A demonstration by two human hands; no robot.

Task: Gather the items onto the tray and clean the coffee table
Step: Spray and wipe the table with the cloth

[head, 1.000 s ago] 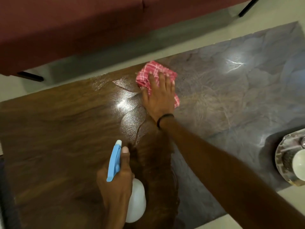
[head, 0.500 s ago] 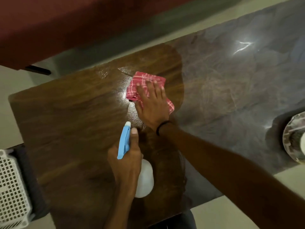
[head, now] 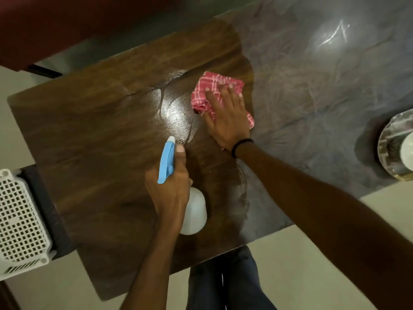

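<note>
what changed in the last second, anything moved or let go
The right hand slid the red checked cloth left across the coffee table, then back right to the edge of its grey part. Nothing was let go: the left hand grips the spray bottle as before, and the tray sits where it was.

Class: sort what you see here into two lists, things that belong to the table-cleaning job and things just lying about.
Belonging to the job: red checked cloth under the right hand; spray bottle gripped by the left hand; coffee table; tray at the picture's right edge.
Lying about: white lattice basket by the table's left end; dark red sofa beyond it.
</note>
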